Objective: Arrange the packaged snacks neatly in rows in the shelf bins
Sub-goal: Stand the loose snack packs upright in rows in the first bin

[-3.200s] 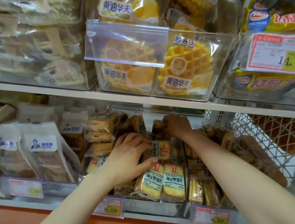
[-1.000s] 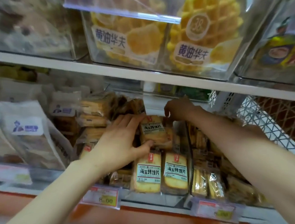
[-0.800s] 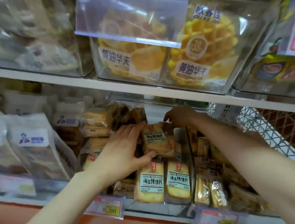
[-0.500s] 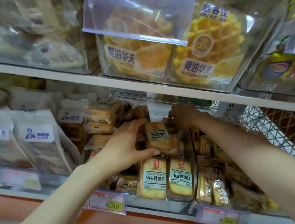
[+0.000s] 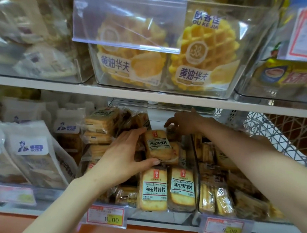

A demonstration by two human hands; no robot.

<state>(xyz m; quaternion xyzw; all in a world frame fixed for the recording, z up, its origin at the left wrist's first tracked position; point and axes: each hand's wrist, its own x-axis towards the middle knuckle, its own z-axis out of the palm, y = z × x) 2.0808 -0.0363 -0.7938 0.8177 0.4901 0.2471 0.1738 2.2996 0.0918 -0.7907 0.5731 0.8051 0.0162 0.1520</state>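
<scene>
left hand [image 5: 124,156] pinches snack pack [image 5: 158,146], thumb under | right hand [image 5: 184,123] behind it, possibly pinching; cannot tell

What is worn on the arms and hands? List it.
Nothing. The left hand and right hand are ungloved; the left forearm and right forearm are bare to the frame's edge: no sleeve, watch or bracelet. The right hand is too shadowed to rule out rings.
</scene>
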